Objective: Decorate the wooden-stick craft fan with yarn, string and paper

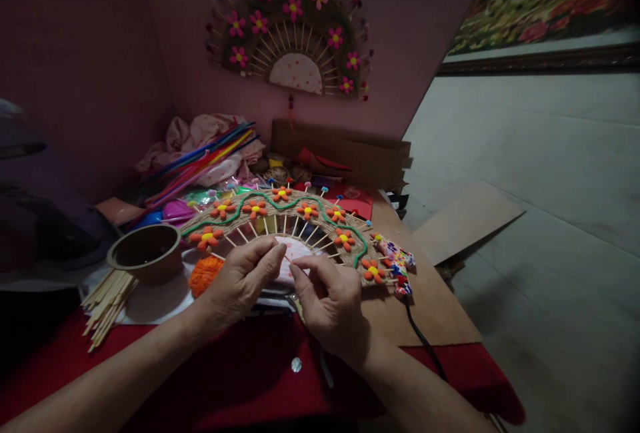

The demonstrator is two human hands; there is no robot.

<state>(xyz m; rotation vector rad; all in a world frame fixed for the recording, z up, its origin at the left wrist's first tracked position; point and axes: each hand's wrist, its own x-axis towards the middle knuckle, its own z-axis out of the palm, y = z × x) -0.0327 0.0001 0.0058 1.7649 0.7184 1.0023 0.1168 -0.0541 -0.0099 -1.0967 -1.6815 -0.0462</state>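
My left hand (250,276) and my right hand (330,293) meet at the middle, both closed in a pinch. A thin orange-red thread (287,258) shows between their fingertips; its ends are hidden. Just beyond them lies a half-round craft fan (320,223) wrapped in brown twine, with orange felt-like flowers, a wavy green strip and thin sticks. Its white spotted centre (295,250) is partly covered by my hands. An orange yarn ball (204,274) sits beside my left wrist.
A brown bowl (145,253) and a bundle of wooden sticks (109,303) stand at left. Behind are coloured pipe cleaners (200,153) and cloth. A similar fan (295,40) hangs on the wall. A black cord (423,336) crosses the cardboard (435,313) at right.
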